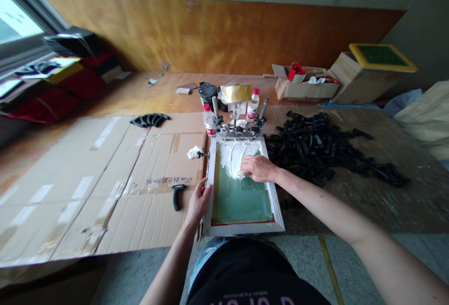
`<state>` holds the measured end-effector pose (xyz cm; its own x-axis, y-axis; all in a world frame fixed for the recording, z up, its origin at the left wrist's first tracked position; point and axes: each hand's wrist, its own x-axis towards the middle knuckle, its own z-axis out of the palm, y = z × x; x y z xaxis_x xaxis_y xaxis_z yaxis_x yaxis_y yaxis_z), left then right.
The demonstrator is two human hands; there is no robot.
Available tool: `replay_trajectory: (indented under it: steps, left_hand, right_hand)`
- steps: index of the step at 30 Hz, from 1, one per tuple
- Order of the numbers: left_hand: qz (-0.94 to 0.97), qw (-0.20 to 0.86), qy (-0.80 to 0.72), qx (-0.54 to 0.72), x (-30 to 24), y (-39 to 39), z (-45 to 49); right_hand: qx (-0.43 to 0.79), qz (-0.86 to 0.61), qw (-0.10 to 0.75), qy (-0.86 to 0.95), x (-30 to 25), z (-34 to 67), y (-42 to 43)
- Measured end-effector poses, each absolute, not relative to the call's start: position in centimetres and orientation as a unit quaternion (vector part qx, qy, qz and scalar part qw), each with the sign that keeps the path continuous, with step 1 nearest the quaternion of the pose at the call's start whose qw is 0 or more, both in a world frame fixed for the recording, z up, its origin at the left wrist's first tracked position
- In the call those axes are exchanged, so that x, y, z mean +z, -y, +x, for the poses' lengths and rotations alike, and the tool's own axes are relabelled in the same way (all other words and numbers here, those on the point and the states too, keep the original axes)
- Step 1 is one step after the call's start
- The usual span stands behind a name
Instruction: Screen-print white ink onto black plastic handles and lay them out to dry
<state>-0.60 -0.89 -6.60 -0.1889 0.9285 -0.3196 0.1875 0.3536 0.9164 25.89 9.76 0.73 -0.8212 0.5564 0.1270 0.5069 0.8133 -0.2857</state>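
A screen printing frame point(278, 206) with a silver border and green mesh lies in front of me, fixed at its far end to a metal hinge clamp point(239, 130). Thick white ink point(229, 153) is smeared over the far part of the mesh. My right hand point(257, 168) is closed above the mesh at the ink's near edge; whatever its fingers hold is hidden. At the frame's left side, my left hand point(200, 199) grips the edge, its fingertips partly out of sight. A black curved handle point(178, 197) lies on the cardboard left of that hand.
Many black handles are heaped point(315, 146) on the right; a short row of them point(149, 119) lies at left. Behind the clamp stand red-capped bottles point(252, 105) and a black tub point(207, 90). Cardboard boxes point(305, 90) are at the back right. Cardboard sheets point(140, 155) cover the table's left.
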Motion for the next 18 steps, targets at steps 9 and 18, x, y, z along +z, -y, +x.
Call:
replay_trajectory:
  steps: [9, 18]
  left_hand:
    - [0.401, 0.492, -0.666, 0.391, -4.9, 0.9, -0.3]
    - [0.383, 0.519, -0.616, 0.453, 4.0, -0.8, -0.3]
  right_hand:
    - [0.083, -0.317, 0.164, 0.931, -0.6, 25.4, -9.8]
    - [0.049, -0.587, 0.291, 0.754, 4.9, 29.2, -18.7]
